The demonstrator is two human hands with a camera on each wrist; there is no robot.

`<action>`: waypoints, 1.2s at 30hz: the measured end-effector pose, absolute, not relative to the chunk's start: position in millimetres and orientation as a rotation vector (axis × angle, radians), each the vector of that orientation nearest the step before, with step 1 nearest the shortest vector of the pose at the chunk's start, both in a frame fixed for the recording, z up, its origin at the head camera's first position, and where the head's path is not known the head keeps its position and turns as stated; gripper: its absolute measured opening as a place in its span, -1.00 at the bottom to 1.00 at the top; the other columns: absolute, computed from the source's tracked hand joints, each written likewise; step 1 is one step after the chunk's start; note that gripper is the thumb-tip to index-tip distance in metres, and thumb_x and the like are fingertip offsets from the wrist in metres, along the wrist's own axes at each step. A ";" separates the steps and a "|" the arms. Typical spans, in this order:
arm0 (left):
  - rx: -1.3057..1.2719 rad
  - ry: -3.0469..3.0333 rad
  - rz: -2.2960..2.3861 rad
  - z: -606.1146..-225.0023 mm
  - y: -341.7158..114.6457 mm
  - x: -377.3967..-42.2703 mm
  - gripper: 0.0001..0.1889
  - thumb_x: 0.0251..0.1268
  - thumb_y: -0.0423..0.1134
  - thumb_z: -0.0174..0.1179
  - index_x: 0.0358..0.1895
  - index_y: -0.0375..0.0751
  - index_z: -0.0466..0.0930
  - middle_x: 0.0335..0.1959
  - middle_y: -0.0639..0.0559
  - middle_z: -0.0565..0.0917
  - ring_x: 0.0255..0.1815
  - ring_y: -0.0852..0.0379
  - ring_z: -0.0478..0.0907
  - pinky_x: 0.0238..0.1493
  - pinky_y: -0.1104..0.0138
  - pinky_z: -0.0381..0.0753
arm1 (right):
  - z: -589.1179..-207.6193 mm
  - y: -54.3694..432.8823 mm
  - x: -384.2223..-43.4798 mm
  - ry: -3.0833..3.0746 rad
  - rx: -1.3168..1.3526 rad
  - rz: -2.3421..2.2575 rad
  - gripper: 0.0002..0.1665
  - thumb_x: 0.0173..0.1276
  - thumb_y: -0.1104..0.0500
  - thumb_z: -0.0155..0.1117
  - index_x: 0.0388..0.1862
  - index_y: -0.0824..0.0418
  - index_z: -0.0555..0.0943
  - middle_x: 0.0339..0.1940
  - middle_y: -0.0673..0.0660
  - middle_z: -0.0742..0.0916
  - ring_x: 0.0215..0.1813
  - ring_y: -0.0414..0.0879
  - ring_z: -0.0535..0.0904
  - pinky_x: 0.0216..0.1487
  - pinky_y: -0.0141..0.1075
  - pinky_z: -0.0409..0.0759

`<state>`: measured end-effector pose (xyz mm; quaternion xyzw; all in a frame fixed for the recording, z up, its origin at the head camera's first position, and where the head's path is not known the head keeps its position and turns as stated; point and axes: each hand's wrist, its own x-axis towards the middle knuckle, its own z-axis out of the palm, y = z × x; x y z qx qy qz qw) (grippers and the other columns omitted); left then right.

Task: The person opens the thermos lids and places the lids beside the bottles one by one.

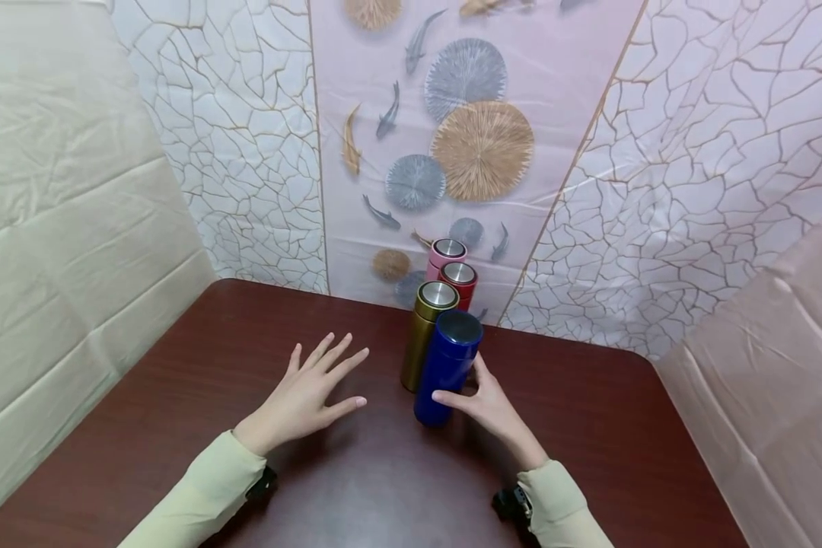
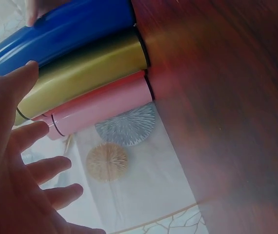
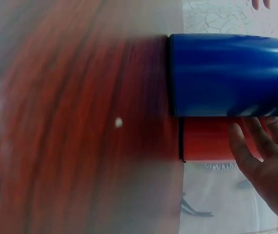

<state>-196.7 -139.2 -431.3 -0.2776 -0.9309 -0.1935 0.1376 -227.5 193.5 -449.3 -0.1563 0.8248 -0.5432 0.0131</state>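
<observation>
A blue vacuum flask with a dark lid top stands at the front of a short row. My right hand holds it from the right, thumb across its front and fingers at its far side. In the right wrist view some fingers are spread beside its edge, near the red flask. Just behind stand a gold flask, the red one and a pink flask, all with silvery lid tops. To the left my left hand hovers with fingers spread, holding nothing.
The flasks stand on a dark reddish-brown table, near its back edge. Behind it hangs a patterned cloth with fish and round motifs. Pale cloth walls flank the table.
</observation>
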 end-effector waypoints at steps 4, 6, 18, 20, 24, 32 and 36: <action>-0.802 -2.693 -0.565 -433.8 -138.6 -194.0 -0.25 0.36 0.31 0.16 0.56 0.26 0.21 0.61 0.02 0.12 0.63 -0.10 -0.07 0.39 -0.41 -0.15 | -452.5 190.3 -226.6 2.555 -0.469 -1.701 0.12 0.18 0.02 0.58 0.59 -0.14 0.11 0.32 0.18 0.58 0.22 0.09 0.59 0.22 0.04 0.55; -0.799 -2.683 -0.568 -434.8 -138.5 -193.2 -0.26 0.35 0.31 0.17 0.56 0.26 0.23 0.60 0.02 0.14 0.63 -0.10 -0.04 0.39 -0.40 -0.14 | -453.1 189.4 -226.5 2.544 -0.477 -1.701 0.11 0.19 0.03 0.58 0.59 -0.10 0.11 0.33 0.19 0.57 0.23 0.10 0.58 0.22 0.04 0.55; -0.829 -2.665 -0.689 -431.6 -132.8 -187.7 -0.29 0.37 0.29 0.17 0.54 0.28 0.26 0.58 0.10 0.19 0.62 -0.01 -0.01 0.44 -0.34 -0.08 | -449.7 192.0 -222.0 2.552 -0.451 -1.655 0.02 0.22 0.01 0.56 0.54 0.00 0.18 0.32 0.20 0.59 0.25 0.09 0.58 0.25 0.05 0.53; -0.835 -2.676 -0.733 -429.6 -131.6 -185.3 -0.29 0.36 0.30 0.16 0.54 0.29 0.25 0.58 0.12 0.19 0.62 0.00 -0.01 0.44 -0.33 -0.06 | -449.5 193.0 -220.1 2.549 -0.469 -1.642 -0.01 0.22 0.02 0.56 0.51 0.06 0.21 0.29 0.21 0.60 0.24 0.09 0.59 0.23 0.04 0.54; -0.862 -2.681 -0.783 -424.3 -128.0 -180.8 -0.28 0.36 0.34 0.13 0.55 0.33 0.23 0.58 0.15 0.18 0.62 0.02 -0.03 0.44 -0.32 -0.06 | -448.3 195.8 -215.4 2.565 -0.480 -1.609 -0.02 0.22 0.01 0.55 0.49 0.11 0.22 0.26 0.22 0.61 0.22 0.08 0.59 0.21 0.02 0.55; -0.884 -2.676 -0.779 -416.4 -126.3 -174.4 -0.28 0.35 0.31 0.16 0.54 0.32 0.25 0.58 0.14 0.19 0.62 0.01 -0.01 0.45 -0.31 -0.05 | -446.8 203.1 -205.0 2.541 -0.504 -1.587 0.03 0.22 -0.01 0.55 0.54 0.05 0.17 0.34 0.20 0.56 0.26 0.08 0.56 0.22 0.03 0.55; -0.895 -2.673 -0.775 -414.7 -128.3 -171.8 -0.29 0.35 0.31 0.16 0.54 0.31 0.26 0.58 0.14 0.20 0.62 0.01 0.00 0.44 -0.32 -0.04 | -446.8 205.9 -199.9 2.547 -0.517 -1.583 0.01 0.20 0.02 0.56 0.52 0.08 0.21 0.30 0.20 0.59 0.24 0.07 0.57 0.19 -0.01 0.56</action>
